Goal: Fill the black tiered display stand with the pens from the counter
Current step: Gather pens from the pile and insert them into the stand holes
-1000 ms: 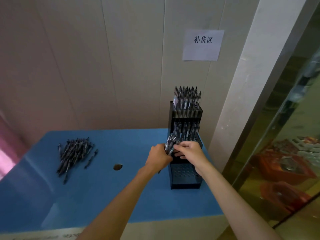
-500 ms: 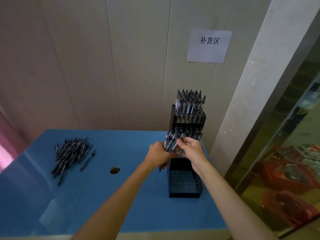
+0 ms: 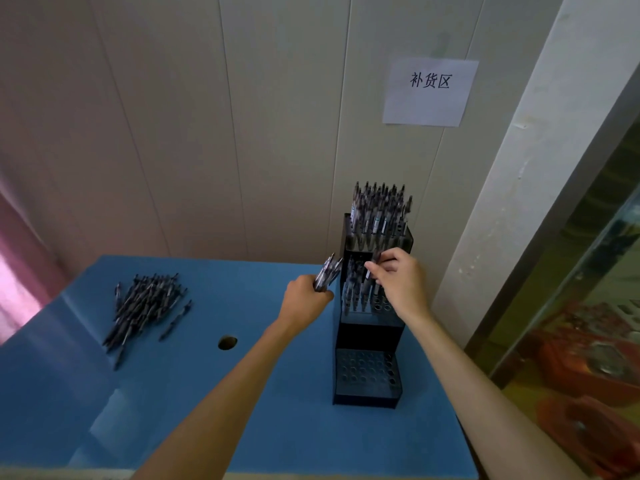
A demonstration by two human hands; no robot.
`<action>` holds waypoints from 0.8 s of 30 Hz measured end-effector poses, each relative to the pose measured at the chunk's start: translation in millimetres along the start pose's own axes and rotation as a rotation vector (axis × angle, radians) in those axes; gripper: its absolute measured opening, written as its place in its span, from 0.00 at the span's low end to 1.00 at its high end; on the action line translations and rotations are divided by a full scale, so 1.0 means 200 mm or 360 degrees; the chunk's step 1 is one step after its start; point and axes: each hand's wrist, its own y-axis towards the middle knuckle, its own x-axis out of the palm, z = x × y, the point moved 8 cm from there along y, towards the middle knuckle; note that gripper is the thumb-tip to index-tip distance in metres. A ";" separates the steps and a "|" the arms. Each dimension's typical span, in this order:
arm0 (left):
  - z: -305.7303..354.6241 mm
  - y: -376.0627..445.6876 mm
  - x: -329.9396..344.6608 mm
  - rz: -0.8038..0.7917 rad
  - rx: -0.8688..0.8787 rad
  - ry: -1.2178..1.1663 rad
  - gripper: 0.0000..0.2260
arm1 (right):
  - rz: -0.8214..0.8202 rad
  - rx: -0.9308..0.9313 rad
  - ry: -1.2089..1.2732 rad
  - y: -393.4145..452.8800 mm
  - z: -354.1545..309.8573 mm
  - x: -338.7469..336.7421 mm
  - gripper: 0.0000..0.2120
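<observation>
One pen (image 3: 372, 271) upright-ish, pinched by right hand (image 3: 401, 289) | left hand (image 3: 304, 303) clenches bundle (image 3: 327, 273) slanting up-right

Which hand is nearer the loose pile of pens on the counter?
Left. The left hand, gripping a bundle of pens, sits between the pile and the stand; the right hand is over the stand's middle tier.

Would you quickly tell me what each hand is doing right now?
Left hand: grips a bundle of pens.
Right hand: pinches a single pen over the stand's middle tier.
</observation>
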 end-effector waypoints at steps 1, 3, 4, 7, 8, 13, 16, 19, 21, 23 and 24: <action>0.01 0.00 0.00 0.0007 0.0002 -0.0002 0.15 | -0.0008 -0.0008 -0.0019 0.00 0.01 0.01 0.07; 0.02 0.01 0.01 0.0017 0.0016 -0.0011 0.15 | -0.0029 0.0008 -0.0027 0.01 0.05 0.03 0.08; 0.03 0.01 0.01 0.0028 0.0026 -0.0021 0.15 | -0.0047 0.0023 -0.0038 0.02 0.07 0.05 0.08; 0.05 0.00 0.02 0.0075 0.0042 -0.0056 0.14 | -0.0085 0.0030 -0.0094 0.01 0.11 0.08 0.08; 0.06 0.00 0.02 0.0095 0.0048 -0.0069 0.15 | -0.0087 0.0017 -0.0122 0.00 0.12 0.09 0.08; 0.09 0.01 0.03 0.0167 0.0076 -0.0106 0.17 | -0.0118 -0.0017 -0.0246 0.01 0.14 0.11 0.09; 0.11 0.01 0.04 0.0151 0.0090 -0.0101 0.17 | -0.0224 -0.0024 -0.0427 0.01 0.18 0.15 0.10; 0.14 0.02 0.06 0.0120 0.0100 -0.0064 0.18 | -0.0229 0.0018 -0.0580 0.00 0.23 0.16 0.12; 0.15 0.02 0.07 0.0104 0.0094 -0.0044 0.17 | -0.0212 0.0035 -0.0618 0.00 0.24 0.17 0.12; 0.14 0.03 0.08 0.0094 0.0077 -0.0034 0.17 | -0.0215 0.0038 -0.0638 0.00 0.23 0.17 0.12; 0.13 0.03 0.09 0.0089 0.0066 -0.0028 0.17 | -0.0220 0.0034 -0.0652 0.00 0.24 0.18 0.12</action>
